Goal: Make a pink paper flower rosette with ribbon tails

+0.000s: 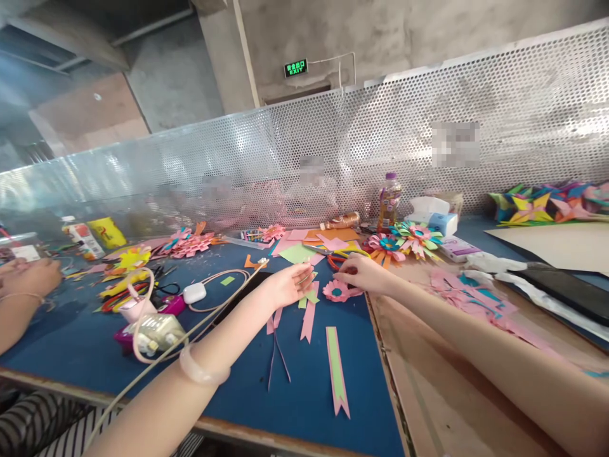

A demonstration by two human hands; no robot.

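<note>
My left hand (289, 284) is palm inward over the table, its fingers loosely curled and apart, with nothing visible in them. Just below its fingertips are small green paper pieces (311, 296) and a pink paper strip (308, 322) with a notched end. My right hand (365, 274) bends its fingers at the edge of a pink paper flower (337, 291) with a blue ring; its grip is partly hidden. Nearer to me lies a pink ribbon-shaped strip with a green strip (336, 362) on top. Two thin cords (275, 355) lie to its left.
Coloured paper sheets (297, 252), finished paper flowers (419, 236) and a drink bottle (389, 202) stand farther back. A cable (209, 320) crosses the left side near a white earphone case (194, 292). Another person's hands (33, 276) are at far left. Brown board (428, 381) covers the right.
</note>
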